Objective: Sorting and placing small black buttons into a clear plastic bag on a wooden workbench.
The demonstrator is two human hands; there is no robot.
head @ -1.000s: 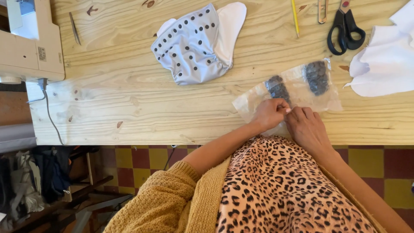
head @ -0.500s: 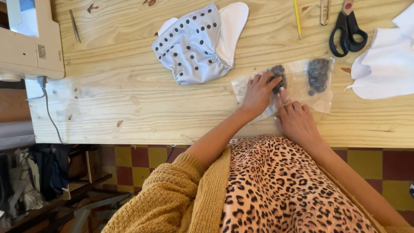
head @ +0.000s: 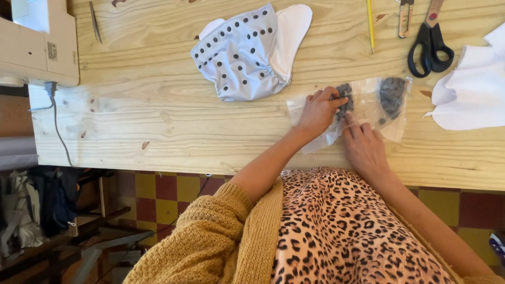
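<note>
A clear plastic bag [head: 363, 108] is pressed flat on the wooden desk [head: 158, 121] near its front edge, just right of the dotted grey cloth diaper cover [head: 244, 55]; two clusters of small dark pieces are seen inside it, one under the left hand [head: 320, 111] and one at the far end. The left hand is laid on the bag with its fingers curled onto the nearer cluster, closed loosely on plastic and pieces together; the right hand [head: 364, 147] is spread flat beside it, fingers apart, the forefinger pinning the film.

A spill could be judged likely if the bag were opened or torn while the pieces are bunched near the mouth, since small pieces would roll off the desk edge onto the tiled floor [head: 158, 192]; the thin film could also be split by hard pinching; the scissors [head: 430, 44] and pencil [head: 370, 26] lie well apart and are unlikely to be knocked.

What the dark pieces are cannot be made out; the bag's opening is hidden by the hands; the sewing machine [head: 39, 44] and white fabric [head: 473, 94] are cut off at the frame edges.
</note>
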